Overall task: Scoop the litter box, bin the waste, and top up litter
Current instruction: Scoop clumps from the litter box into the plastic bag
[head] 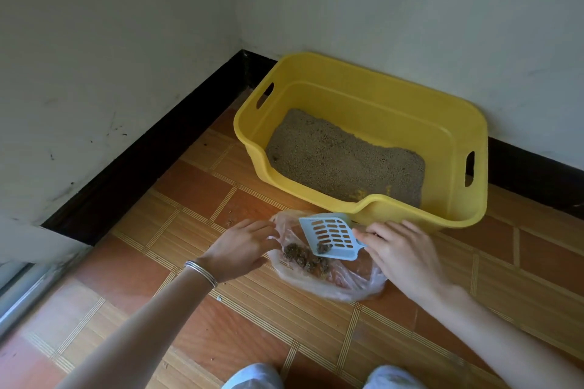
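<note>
Readable text: none anywhere in the head view.
Yellow plastic litter box [373,98]: plain walls and rim, with no lettering, logo or number to be seen.
Pale blue slotted plastic scoop [330,235]: blank surface, with no brand mark or writing legible.
Clear thin plastic bag [354,284]: transparent film, with no print visible on it.
Off-white painted walls [126,41]: scuffs and dark marks only, none of them forming letters or signs.
Orange and tan patterned floor [284,309]: stripes and squares only, with no characters.
Silver bangles on the wrist [202,273]: too small to tell whether any engraving is there.
</note>
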`<control>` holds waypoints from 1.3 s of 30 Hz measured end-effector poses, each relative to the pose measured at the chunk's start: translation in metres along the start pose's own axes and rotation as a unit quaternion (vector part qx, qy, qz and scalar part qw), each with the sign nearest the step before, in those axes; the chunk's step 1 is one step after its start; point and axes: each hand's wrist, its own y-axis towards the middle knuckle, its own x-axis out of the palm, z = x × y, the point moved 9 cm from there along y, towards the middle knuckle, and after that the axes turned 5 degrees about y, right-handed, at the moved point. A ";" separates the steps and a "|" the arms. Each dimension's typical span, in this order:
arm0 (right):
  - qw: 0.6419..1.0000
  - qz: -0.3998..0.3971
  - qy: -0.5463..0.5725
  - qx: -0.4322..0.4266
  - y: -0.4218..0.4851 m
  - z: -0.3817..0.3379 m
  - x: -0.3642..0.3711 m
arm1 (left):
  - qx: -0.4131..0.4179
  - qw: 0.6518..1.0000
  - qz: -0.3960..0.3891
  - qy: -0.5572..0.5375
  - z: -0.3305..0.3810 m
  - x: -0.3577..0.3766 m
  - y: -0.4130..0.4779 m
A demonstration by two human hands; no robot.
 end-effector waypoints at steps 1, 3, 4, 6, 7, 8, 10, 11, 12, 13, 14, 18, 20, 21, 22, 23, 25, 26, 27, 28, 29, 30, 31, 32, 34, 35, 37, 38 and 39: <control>1.000 -0.004 -0.007 -0.009 0.000 -0.001 0.002 | 0.000 1.000 0.000 -0.002 0.000 0.000 0.000; 0.999 -0.002 -0.030 -0.024 0.000 -0.001 0.004 | 0.000 1.000 0.005 0.000 0.001 -0.001 0.000; 0.999 -0.001 -0.037 -0.027 0.000 -0.001 0.004 | 0.001 1.000 0.008 0.001 0.001 -0.001 -0.001; 0.999 0.005 -0.036 -0.028 0.001 0.000 0.002 | 0.003 1.000 0.015 0.001 0.001 -0.001 -0.002; 0.999 0.009 -0.033 -0.028 0.001 0.000 0.001 | 0.002 1.000 0.018 0.002 0.000 -0.001 -0.002; 0.999 0.011 -0.030 -0.027 0.001 0.001 0.000 | 0.001 1.000 0.021 0.002 0.000 -0.001 -0.003; 1.000 0.011 -0.019 -0.022 0.001 0.001 -0.005 | 0.002 1.000 0.027 0.003 -0.001 -0.003 -0.004; 1.000 0.013 -0.009 -0.020 0.002 0.000 -0.007 | 0.003 0.999 0.033 0.005 -0.002 -0.006 -0.004; 1.000 0.016 0.004 -0.018 0.002 0.000 -0.011 | 0.002 0.999 0.045 0.007 -0.003 -0.011 -0.004; 0.999 0.021 0.019 -0.017 0.002 0.000 -0.016 | 0.000 0.998 0.066 0.011 -0.006 -0.020 -0.004; 0.999 0.028 0.032 -0.016 0.003 0.000 -0.022 | -0.005 0.996 0.093 0.012 -0.011 -0.031 -0.003; 0.996 0.053 0.065 -0.002 0.016 0.003 -0.052 | -0.022 0.985 0.166 0.042 -0.038 -0.084 0.002; 0.993 0.061 0.092 0.029 0.026 0.013 -0.063 | -0.019 0.982 0.180 0.057 -0.048 -0.102 0.008; 0.991 0.062 0.107 0.050 0.032 0.020 -0.067 | -0.019 0.982 0.181 0.056 -0.052 -0.109 0.012; 0.988 0.062 0.120 0.072 0.038 0.028 -0.068 | -0.018 0.981 0.184 0.055 -0.056 -0.114 0.017; 0.985 0.058 0.135 0.093 0.044 0.037 -0.068 | -0.020 0.981 0.187 0.056 -0.059 -0.117 0.021; 0.977 0.038 0.162 0.136 0.058 0.055 -0.058 | -0.034 0.981 0.178 0.063 -0.068 -0.117 0.030; 0.974 0.023 0.167 0.154 0.065 0.063 -0.050 | -0.047 0.982 0.173 0.066 -0.074 -0.116 0.032; 0.971 0.009 0.170 0.171 0.072 0.071 -0.041 | -0.057 0.982 0.168 0.068 -0.081 -0.115 0.035; 0.967 -0.006 0.172 0.189 0.079 0.079 -0.032 | -0.060 0.982 0.167 0.069 -0.087 -0.113 0.038; 0.963 -0.023 0.171 0.206 0.086 0.086 -0.023 | -0.057 0.982 0.168 0.070 -0.092 -0.112 0.040; 0.960 -0.043 0.166 0.221 0.091 0.092 -0.013 | -0.053 0.982 0.168 0.070 -0.096 -0.111 0.043; 0.958 -0.063 0.159 0.231 0.097 0.096 -0.004 | -0.050 0.983 0.165 0.067 -0.101 -0.110 0.046; 0.956 -0.084 0.152 0.238 0.103 0.098 0.005 | -0.049 0.984 0.159 0.064 -0.107 -0.108 0.049; 0.951 -0.121 0.146 0.244 0.113 0.099 0.019 | -0.042 0.986 0.151 0.059 -0.114 -0.106 0.055; 0.949 -0.135 0.145 0.244 0.118 0.098 0.026 | -0.036 0.986 0.151 0.060 -0.116 -0.106 0.057; 0.948 -0.163 0.130 0.239 0.127 0.098 0.039 | -0.020 0.985 0.158 0.067 -0.117 -0.106 0.059; 0.949 -0.174 0.119 0.234 0.131 0.098 0.045 | -0.014 0.984 0.164 0.070 -0.116 -0.106 0.059; 0.950 -0.185 0.108 0.228 0.134 0.097 0.050 | -0.009 0.982 0.171 0.074 -0.115 -0.106 0.059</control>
